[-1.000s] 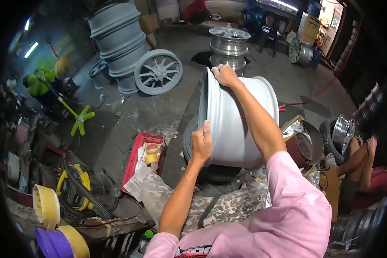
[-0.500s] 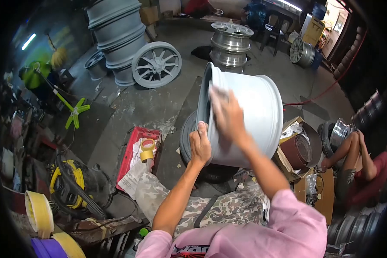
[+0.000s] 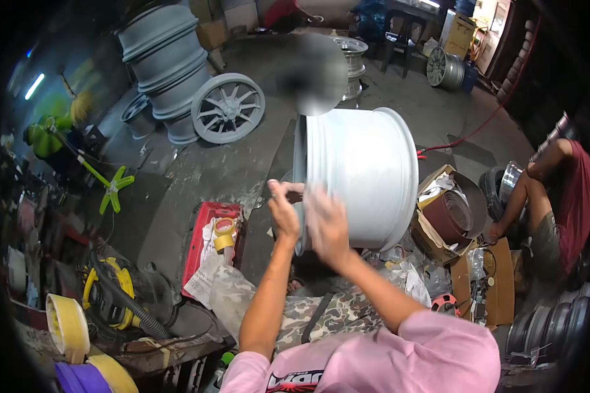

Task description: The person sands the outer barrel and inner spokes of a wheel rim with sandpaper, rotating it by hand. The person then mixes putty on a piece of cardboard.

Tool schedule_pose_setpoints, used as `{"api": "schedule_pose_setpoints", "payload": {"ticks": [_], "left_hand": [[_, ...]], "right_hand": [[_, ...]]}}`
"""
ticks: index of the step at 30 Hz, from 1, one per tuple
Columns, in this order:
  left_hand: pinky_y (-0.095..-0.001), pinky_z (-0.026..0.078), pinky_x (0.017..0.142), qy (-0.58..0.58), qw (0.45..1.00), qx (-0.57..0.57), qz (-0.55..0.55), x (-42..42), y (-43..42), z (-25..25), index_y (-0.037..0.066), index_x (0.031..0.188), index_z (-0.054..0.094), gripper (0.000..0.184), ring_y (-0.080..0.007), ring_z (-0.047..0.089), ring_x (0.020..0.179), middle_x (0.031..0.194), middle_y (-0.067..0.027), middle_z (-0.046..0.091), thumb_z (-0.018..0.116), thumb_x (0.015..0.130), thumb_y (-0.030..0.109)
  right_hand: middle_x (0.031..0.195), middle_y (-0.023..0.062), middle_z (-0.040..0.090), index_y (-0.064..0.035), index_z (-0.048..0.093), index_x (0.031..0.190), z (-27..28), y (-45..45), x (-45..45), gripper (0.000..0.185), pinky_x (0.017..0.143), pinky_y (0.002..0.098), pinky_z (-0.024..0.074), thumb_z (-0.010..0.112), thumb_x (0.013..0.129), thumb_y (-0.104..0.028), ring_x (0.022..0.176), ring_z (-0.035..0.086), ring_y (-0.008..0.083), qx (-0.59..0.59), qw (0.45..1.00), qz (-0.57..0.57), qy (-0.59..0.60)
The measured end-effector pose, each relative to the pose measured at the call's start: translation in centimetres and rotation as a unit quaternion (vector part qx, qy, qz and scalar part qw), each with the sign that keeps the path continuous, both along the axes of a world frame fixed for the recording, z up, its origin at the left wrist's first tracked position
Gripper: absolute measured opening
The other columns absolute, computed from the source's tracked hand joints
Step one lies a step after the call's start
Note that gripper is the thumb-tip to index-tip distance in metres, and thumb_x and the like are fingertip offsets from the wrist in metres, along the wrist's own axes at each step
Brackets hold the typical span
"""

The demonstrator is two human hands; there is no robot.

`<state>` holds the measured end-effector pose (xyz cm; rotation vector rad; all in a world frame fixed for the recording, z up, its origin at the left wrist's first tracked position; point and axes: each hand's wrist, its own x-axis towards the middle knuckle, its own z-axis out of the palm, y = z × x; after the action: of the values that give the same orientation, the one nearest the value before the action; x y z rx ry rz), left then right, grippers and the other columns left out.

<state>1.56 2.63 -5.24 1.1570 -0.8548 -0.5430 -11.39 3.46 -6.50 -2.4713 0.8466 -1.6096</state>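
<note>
The person in the pink shirt has both bare hands at the near left edge of a large pale-grey metal wheel rim (image 3: 367,173), which lies on its side in front of them. The left hand (image 3: 284,215) is partly open at that edge, thumb raised and fingers reaching toward the rim; whether it bears on the metal, I can't tell. The right hand (image 3: 328,226) is a blur over the outer lip, looking open and flat rather than wrapped round anything; its contact is too smeared to judge. The hands are close together, and the barrel of the rim spreads out to the right of them.

Left of the hands and lower down sits a red plastic tray (image 3: 194,255), with a roll of yellow tape (image 3: 223,241) on the white material in it. Below the grip, grey-brown camouflage cloth (image 3: 301,314) covers the person's lap. Beyond the rim on the right there's an open cardboard box (image 3: 428,230) holding a coiled brown abrasive roll (image 3: 447,216), and past it another person in a dark red top (image 3: 577,203). Farther off, up and left from the hands, a grey spoked wheel (image 3: 228,109) leans by a tall stack of grey rims (image 3: 167,62).
</note>
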Motion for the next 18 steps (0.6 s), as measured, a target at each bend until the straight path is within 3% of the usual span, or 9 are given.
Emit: {"api": "schedule_pose_setpoints", "payload": {"ticks": [1,3,5,7,9,11,14,15,18], "left_hand": [[-0.0365,0.054,0.074,0.095,0.994,-0.006,-0.045,0.9,-0.3,0.2,-0.003,0.083,0.072,0.075,-0.0222,0.070,0.075,0.080,-0.0142,0.073,0.025,0.111,0.049],[-0.0349,0.056,0.078,0.066,0.996,0.000,-0.054,3.0,-0.7,1.3,-0.001,0.089,0.073,0.074,-0.0206,0.070,0.078,0.085,-0.0120,0.074,0.025,0.111,0.052],[-0.0313,0.054,0.081,0.045,0.995,-0.001,-0.094,3.9,-1.6,2.8,-0.002,0.101,0.069,0.071,-0.0211,0.071,0.085,0.095,-0.0157,0.074,0.024,0.111,0.052],[-0.0357,0.055,0.084,-0.057,0.993,0.062,-0.079,3.3,-2.9,6.1,-0.003,0.114,0.068,0.057,-0.0241,0.071,0.091,0.104,-0.0173,0.074,0.035,0.110,0.044],[-0.0409,0.053,0.091,-0.187,0.974,0.104,-0.076,2.2,-5.6,7.0,-0.003,0.122,0.064,0.052,-0.0346,0.070,0.100,0.110,-0.0238,0.071,0.044,0.106,0.042],[-0.0544,0.046,0.098,-0.278,0.945,0.166,-0.048,-0.3,-7.4,8.8,-0.006,0.123,0.060,0.050,-0.0523,0.062,0.110,0.115,-0.0356,0.065,0.049,0.103,0.039],[-0.0567,0.046,0.096,-0.318,0.938,0.135,0.026,-0.8,-9.6,7.3,-0.007,0.118,0.060,0.048,-0.0549,0.061,0.107,0.112,-0.0378,0.064,0.050,0.102,0.037],[-0.0569,0.047,0.094,-0.302,0.943,0.137,0.009,-0.5,-9.5,7.3,-0.007,0.115,0.061,0.046,-0.0550,0.061,0.106,0.111,-0.0376,0.065,0.051,0.102,0.036],[-0.0558,0.049,0.090,-0.274,0.950,0.143,-0.037,0.3,-10.0,6.6,-0.008,0.107,0.064,0.046,-0.0530,0.064,0.101,0.102,-0.0355,0.068,0.054,0.100,0.036]], "right_hand": [[0.144,0.0130,0.058,-0.0061,0.066,0.132,-1.6,3.2,-2.1,0.042,0.118,0.0517,0.0303,0.064,0.090,-0.009,0.141,0.049,0.0307,0.017,0.997,0.027,0.068],[0.145,0.0097,0.058,-0.0076,0.064,0.134,-2.6,2.9,-5.1,0.044,0.118,0.0499,0.0314,0.064,0.090,-0.010,0.141,0.049,0.0275,0.027,0.990,0.029,0.137],[0.145,0.0102,0.058,-0.0077,0.063,0.134,-0.8,-2.2,-6.7,0.042,0.117,0.0499,0.0331,0.061,0.092,-0.014,0.140,0.050,0.0268,-0.071,0.980,0.014,0.187],[0.142,0.0121,0.059,-0.0060,0.062,0.133,4.3,-8.7,-6.5,0.040,0.114,0.0518,0.0365,0.058,0.096,-0.018,0.135,0.053,0.0287,-0.085,0.963,-0.115,0.228],[0.123,0.0226,0.067,-0.0007,0.071,0.112,9.5,-15.4,-5.3,0.036,0.102,0.0492,0.0468,0.050,0.102,-0.029,0.114,0.063,0.0384,0.117,0.974,-0.112,0.160],[0.107,0.0224,0.072,-0.0015,0.074,0.107,10.8,-23.1,-4.1,0.042,0.091,0.0498,0.0508,0.051,0.102,-0.036,0.102,0.066,0.0436,0.207,0.949,-0.135,0.195],[0.096,0.0226,0.073,0.0000,0.074,0.100,10.6,-24.8,-1.6,0.045,0.087,0.0517,0.0520,0.053,0.100,-0.039,0.094,0.068,0.0453,0.215,0.942,-0.149,0.210],[0.092,0.0279,0.071,0.0035,0.071,0.101,9.3,-22.9,-1.0,0.046,0.087,0.0529,0.0523,0.055,0.098,-0.039,0.090,0.069,0.0463,0.172,0.969,-0.117,0.134],[0.139,0.0166,0.059,-0.0037,0.067,0.126,6.0,-10.3,-2.7,0.034,0.111,0.0496,0.0383,0.058,0.096,-0.018,0.131,0.054,0.0317,-0.017,0.984,-0.103,0.145]]}}
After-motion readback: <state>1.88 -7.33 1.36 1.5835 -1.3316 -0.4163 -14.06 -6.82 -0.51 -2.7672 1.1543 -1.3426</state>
